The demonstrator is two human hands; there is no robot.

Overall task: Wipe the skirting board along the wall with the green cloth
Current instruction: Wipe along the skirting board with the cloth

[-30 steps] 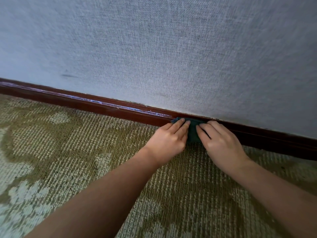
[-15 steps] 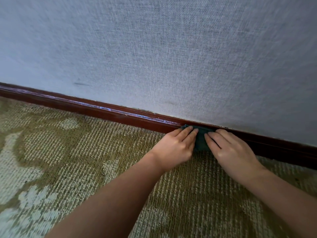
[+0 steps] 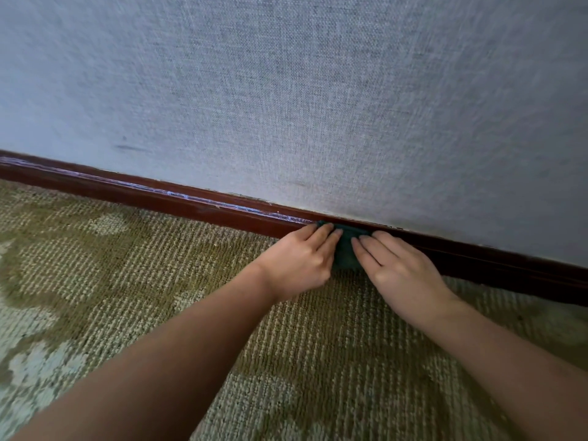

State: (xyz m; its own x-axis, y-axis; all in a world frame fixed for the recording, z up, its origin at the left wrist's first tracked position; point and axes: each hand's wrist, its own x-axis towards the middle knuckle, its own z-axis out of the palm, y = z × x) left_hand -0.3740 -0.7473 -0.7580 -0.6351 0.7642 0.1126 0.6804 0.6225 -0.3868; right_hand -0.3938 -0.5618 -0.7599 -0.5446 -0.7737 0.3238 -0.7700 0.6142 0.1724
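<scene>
Both hands flat, fingers straight, nothing curled round anything: left hand (image 3: 299, 259) and right hand (image 3: 401, 268) press the green cloth (image 3: 345, 248) side by side, fingertips at its top edge. Cloth bunched small, touching the skirting board (image 3: 159, 195) face, lower end on the carpet (image 3: 127, 275), right of the middle of the visible run. Board left of the cloth shows pale streaks along its top edge; board to the right looks dark and even. Judgement: mid-wipe, right stretch likely done, long left stretch left. Textured wall (image 3: 286, 106) above, with a small dark mark at the left.
</scene>
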